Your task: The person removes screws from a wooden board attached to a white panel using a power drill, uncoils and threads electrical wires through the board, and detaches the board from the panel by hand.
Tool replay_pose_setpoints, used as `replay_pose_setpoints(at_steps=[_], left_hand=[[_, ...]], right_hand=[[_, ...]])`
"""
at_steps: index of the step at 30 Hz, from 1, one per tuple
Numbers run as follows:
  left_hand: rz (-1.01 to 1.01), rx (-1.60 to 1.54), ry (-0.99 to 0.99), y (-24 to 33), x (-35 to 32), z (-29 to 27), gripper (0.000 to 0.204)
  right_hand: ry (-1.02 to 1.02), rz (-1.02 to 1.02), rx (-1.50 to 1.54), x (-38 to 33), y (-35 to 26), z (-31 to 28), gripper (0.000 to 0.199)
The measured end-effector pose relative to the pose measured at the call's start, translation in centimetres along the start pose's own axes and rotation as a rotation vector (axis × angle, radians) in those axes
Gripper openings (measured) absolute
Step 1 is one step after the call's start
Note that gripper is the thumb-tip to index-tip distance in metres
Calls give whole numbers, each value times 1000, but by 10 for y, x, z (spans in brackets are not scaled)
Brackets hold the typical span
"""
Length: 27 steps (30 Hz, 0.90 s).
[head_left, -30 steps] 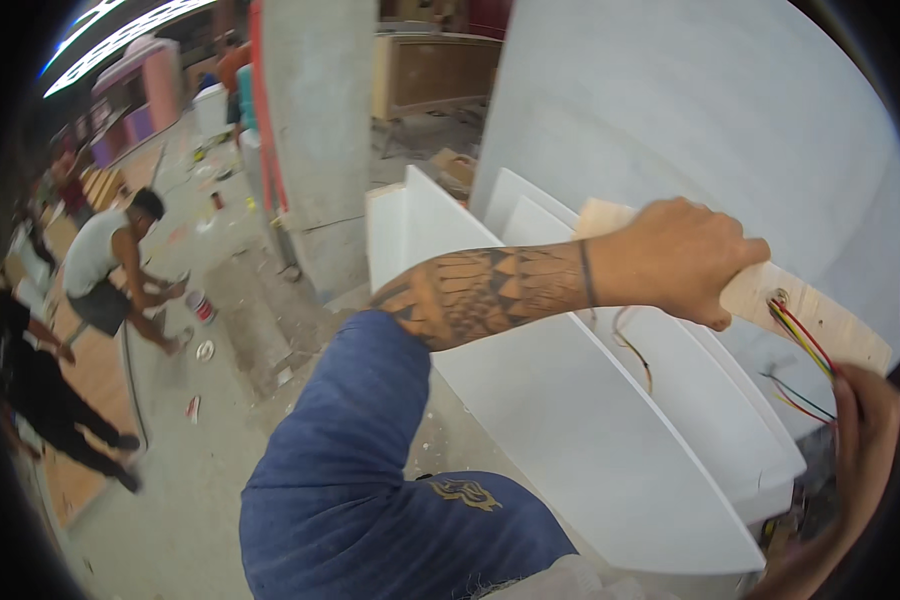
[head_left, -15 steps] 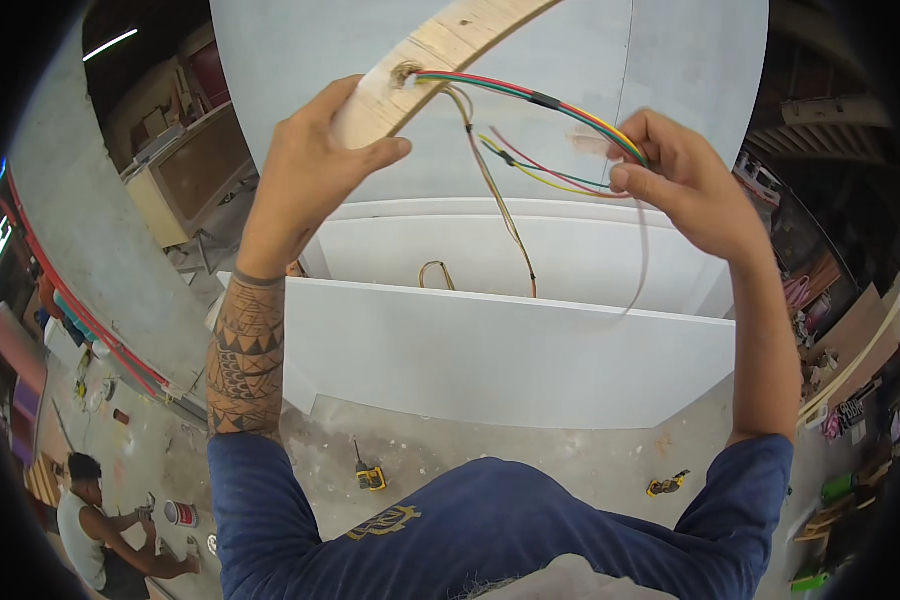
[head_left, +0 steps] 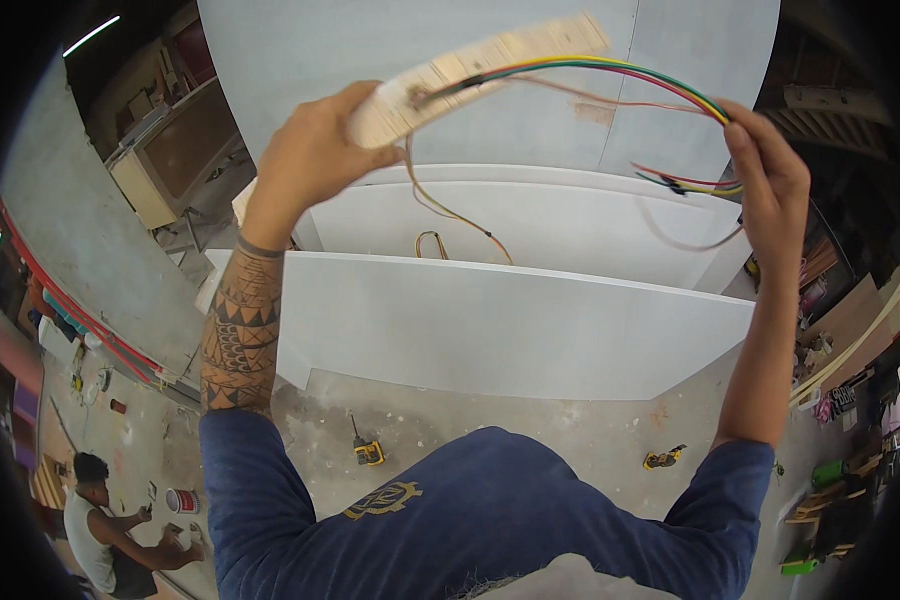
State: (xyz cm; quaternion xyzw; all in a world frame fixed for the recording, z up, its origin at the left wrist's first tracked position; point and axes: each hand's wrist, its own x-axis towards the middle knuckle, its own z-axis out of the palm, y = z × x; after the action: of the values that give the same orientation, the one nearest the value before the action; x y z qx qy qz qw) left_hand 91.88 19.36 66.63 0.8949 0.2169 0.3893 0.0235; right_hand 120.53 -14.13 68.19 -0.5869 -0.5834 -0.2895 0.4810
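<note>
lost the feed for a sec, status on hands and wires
Left hand gripping wood strip, raised. Right hand pinching coloured wires that run from the strip. White panels below, nothing between the hands.

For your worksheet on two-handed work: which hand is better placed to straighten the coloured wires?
Probably the right hand: it pinches the coloured wires at their bend, while the left hand grips the wooden strip.

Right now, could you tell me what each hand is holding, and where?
Left hand grips the wooden strip at its near end; right hand holds the coloured wires near their free ends.
</note>
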Motion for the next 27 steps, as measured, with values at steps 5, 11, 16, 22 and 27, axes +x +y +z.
replay_pose_setpoints(at_steps=[5,11,16,22,27], left_hand=[[108,63,-90,30,-11,17,72],[198,-103,-56,43,-6,16,68],[126,-160,-128,8,5,12,69],[98,-272,-23,-31,4,16,66],[130,-138,-91,-23,15,41,64]], right_hand=[[-281,-286,-194,57,-46,19,20],[-565,-173,-306,80,-69,100,16],[-526,-174,-313,82,-62,128,21],[-500,39,340,54,2,133,19],[-159,-177,65,71,31,164,19]])
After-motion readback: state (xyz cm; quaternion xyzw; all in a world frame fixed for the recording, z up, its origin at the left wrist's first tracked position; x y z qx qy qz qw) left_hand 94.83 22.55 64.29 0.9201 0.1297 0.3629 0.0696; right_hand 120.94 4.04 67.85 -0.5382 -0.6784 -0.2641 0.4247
